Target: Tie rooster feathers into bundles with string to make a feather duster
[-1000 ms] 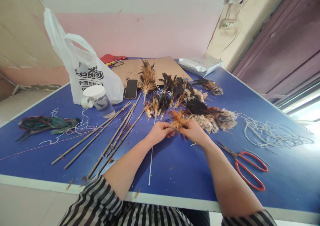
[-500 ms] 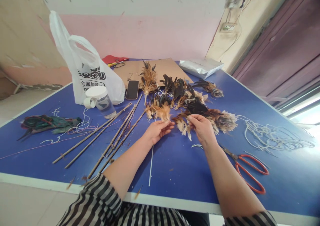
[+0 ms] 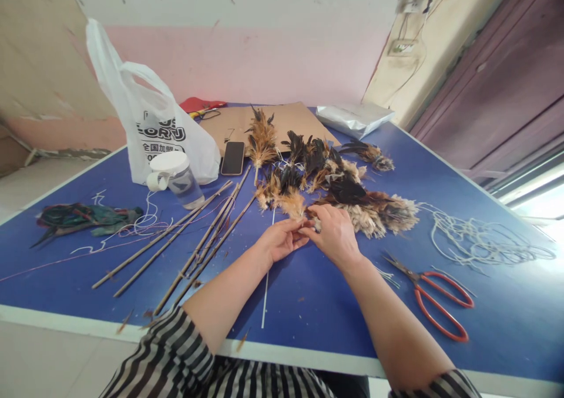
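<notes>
In the head view, both hands meet above the middle of the blue worktop (image 3: 319, 321), close to the near side of a row of feathers. The left hand (image 3: 282, 240) is turned partly palm-up, its fingers loosely curled and its thumb and fingertips pinched at the base of a light tan feather tuft (image 3: 291, 203). The tuft points away from the person, its fluffy end overlapping the view of the darker feather bunches (image 3: 286, 178) behind it.

The right hand (image 3: 337, 233) comes over from the other side, back upward and fingers bent, with only a narrow gap between thumb and forefinger. Its fingertips are at those of the left hand, by the tuft's base, and a pale bit shows between them; whether it grips this or only touches it cannot be told.

Just beyond the right hand lies a larger pile of black, brown and cream feathers (image 3: 368, 213). Near the right forearm are a few thin pale strings (image 3: 388, 277) and red-handled scissors (image 3: 415, 277), blades apart. To the left of the left hand, thin sticks (image 3: 207, 242) lie slantwise on the worktop.
</notes>
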Action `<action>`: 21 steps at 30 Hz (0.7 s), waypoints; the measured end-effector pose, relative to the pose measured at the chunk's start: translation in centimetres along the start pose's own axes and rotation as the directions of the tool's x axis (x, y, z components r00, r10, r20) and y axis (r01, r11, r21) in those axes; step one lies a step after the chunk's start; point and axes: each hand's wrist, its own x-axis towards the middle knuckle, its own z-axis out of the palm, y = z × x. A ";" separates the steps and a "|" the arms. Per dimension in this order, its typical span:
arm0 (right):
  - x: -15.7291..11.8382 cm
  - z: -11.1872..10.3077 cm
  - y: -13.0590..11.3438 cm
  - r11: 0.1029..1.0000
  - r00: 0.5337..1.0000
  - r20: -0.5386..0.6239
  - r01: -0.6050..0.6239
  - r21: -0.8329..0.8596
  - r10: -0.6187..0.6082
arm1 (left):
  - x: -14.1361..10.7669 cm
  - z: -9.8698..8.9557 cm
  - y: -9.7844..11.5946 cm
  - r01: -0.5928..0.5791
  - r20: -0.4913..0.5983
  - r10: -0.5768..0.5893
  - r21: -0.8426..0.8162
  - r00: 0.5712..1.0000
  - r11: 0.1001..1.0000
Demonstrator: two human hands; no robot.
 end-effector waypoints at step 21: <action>0.4 -0.9 1.3 0.588 0.846 0.433 -0.529 0.612 0.310 | 0.1 0.0 -0.2 -0.132 0.068 0.115 0.345 0.991 0.929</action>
